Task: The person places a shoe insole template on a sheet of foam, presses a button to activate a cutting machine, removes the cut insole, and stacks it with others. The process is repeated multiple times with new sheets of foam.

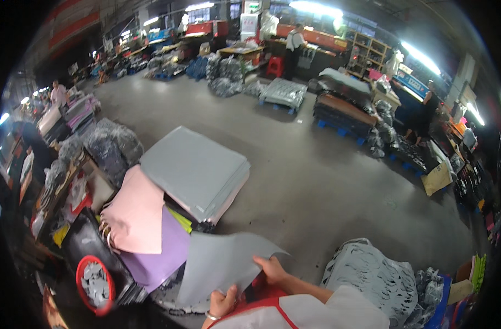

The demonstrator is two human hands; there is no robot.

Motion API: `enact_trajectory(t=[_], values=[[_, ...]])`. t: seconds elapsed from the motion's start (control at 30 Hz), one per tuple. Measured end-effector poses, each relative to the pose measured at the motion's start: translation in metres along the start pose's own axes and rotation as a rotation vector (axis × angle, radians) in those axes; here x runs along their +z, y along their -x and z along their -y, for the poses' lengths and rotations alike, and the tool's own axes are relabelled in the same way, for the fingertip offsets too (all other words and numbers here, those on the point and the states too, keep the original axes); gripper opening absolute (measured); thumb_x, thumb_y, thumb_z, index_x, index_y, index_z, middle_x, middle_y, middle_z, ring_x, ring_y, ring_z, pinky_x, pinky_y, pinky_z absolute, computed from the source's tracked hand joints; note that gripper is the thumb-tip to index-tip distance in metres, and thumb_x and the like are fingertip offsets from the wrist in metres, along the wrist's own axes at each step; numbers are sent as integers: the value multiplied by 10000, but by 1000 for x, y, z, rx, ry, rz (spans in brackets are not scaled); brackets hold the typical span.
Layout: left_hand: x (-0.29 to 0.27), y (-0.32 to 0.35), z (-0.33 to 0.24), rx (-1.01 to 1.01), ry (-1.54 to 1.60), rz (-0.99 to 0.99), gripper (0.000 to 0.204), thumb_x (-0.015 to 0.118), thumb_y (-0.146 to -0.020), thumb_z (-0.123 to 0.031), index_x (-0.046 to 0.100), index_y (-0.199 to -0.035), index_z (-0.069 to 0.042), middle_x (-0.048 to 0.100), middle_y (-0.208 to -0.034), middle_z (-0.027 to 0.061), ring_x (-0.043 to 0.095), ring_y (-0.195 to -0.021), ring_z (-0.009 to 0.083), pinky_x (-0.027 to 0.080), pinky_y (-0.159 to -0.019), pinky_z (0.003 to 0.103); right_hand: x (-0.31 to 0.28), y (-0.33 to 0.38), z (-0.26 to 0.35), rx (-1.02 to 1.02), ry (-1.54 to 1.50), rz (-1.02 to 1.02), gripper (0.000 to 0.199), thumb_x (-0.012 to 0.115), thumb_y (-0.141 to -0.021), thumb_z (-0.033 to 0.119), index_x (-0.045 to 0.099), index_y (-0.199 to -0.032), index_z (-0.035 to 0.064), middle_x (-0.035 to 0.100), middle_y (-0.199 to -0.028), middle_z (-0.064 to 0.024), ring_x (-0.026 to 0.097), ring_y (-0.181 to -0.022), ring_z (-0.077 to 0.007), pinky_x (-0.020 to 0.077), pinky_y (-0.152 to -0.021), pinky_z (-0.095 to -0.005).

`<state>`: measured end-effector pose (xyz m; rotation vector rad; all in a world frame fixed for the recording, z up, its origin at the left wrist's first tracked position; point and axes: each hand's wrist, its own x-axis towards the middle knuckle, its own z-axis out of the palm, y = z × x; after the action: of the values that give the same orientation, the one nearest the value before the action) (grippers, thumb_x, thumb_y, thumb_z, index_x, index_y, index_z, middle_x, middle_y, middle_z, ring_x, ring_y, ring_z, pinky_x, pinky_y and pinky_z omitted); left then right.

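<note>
A thick stack of flat grey sheets (195, 170) stands beyond the hands; a limp pink sheet (134, 214) and a flat purple sheet (152, 260) lie left, beside a round red basket (111, 285) of grey scraps. The right hand (271, 268) reaches inward, the left hand (223, 300) sits lower, thumb raised. Both pinch a thin grey flexible sheet (220, 263) before the body, left at its lower edge, right at its right edge.

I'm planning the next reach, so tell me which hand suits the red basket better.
Probably the left hand: it is nearer the red basket. The right hand is farther off, though both hands grip the grey sheet.
</note>
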<state>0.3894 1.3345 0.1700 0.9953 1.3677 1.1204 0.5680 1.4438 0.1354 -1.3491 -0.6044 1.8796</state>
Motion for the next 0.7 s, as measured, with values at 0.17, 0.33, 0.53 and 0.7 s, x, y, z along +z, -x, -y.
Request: enact_trajectory(t=[0.17,0.33,0.53,0.7], values=[[27,-5,-40,82,-111,215,292,610,-939,-248,634,-874,35,653,-721,73,624,-617,150,499,-562,299,-34,31,27,-268,63,-6,188,645,-890,173,663,-963,1,666,-942,-23,615,-831,-133,485,-689,-306],[56,-2,-76,152,-109,241,269,603,-943,-240,649,-869,15,672,-695,60,645,-633,152,503,-579,288,-73,39,41,-408,50,33,165,635,-914,172,648,-793,60,623,-777,42,552,-717,-57,422,-608,-252],[57,26,-93,56,115,139,227,625,-909,-175,604,-990,36,653,-874,78,625,-702,150,496,-638,283,-57,60,56,-624,105,130,181,598,-931,104,598,-758,51,567,-712,64,505,-642,-39,392,-554,-234],[32,72,-70,36,92,-166,579,694,-837,-446,617,-976,111,658,-729,122,642,-572,194,518,-523,296,-36,79,55,-637,138,414,140,594,-908,39,612,-770,30,604,-724,16,542,-663,-65,424,-569,-256]])
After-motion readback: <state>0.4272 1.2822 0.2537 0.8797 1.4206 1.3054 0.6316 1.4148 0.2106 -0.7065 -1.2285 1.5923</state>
